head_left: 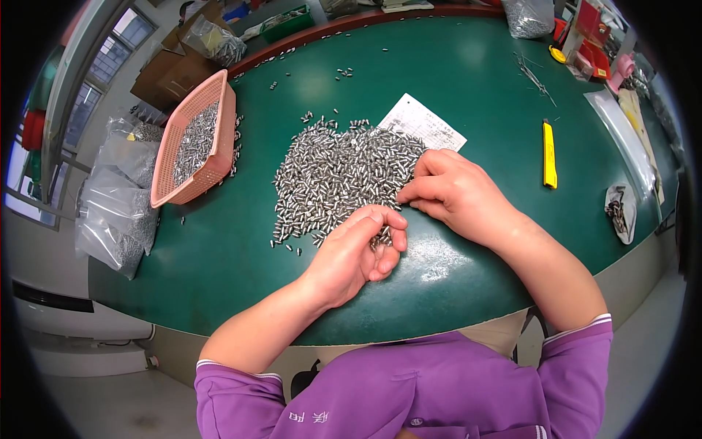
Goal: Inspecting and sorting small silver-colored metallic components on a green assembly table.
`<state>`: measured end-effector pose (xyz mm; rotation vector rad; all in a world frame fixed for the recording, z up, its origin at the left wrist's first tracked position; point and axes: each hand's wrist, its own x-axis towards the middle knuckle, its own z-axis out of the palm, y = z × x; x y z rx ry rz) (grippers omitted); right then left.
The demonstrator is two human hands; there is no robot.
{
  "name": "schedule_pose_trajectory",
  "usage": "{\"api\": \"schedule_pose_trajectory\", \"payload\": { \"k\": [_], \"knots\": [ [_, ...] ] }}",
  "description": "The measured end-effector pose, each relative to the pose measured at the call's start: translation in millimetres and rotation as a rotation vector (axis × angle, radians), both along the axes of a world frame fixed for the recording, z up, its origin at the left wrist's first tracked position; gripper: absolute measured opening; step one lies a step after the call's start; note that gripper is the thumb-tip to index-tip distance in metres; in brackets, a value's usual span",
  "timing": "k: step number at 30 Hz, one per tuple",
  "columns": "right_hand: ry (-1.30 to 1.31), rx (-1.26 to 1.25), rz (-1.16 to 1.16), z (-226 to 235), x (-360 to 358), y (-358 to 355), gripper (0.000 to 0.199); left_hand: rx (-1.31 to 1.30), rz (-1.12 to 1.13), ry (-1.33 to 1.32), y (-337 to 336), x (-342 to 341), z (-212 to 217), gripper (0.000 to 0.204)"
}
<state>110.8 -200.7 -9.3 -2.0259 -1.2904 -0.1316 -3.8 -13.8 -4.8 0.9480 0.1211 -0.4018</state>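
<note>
A broad heap of small silvery metal pins (344, 172) with pointed or rounded ends lies on the green table in front of me. My left hand (360, 252) is at the heap's near edge, its fingers curled inward. A few pins show in the gap between its thumb and fingers, but whether they are held or lie beyond the hand is unclear. At the right edge of the heap my right hand (457, 194) has thumb and fingertips pinched together. Anything between those fingertips is too small to make out. A sheet of white paper (418, 117) lies partly under the heap's far side.
On the left, a pink plastic basket (164, 172) holds more pins, beside filled clear bags (121, 212). A yellow utility knife (548, 155) lies to the right, near thin wires (536, 79) and a small white pouch (621, 212). Loose pins dot the green table (468, 285).
</note>
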Motion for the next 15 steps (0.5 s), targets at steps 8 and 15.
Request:
{"api": "schedule_pose_trajectory", "payload": {
  "k": [8,15],
  "knots": [
    [-0.029,-0.043,-0.035,1,-2,2,0.011,0.037,-0.005,-0.004,1,0,-3,0.019],
    [0.205,0.148,0.197,10,-9,5,0.009,0.099,-0.014,0.003,-3,0,1,0.014]
  ]
}}
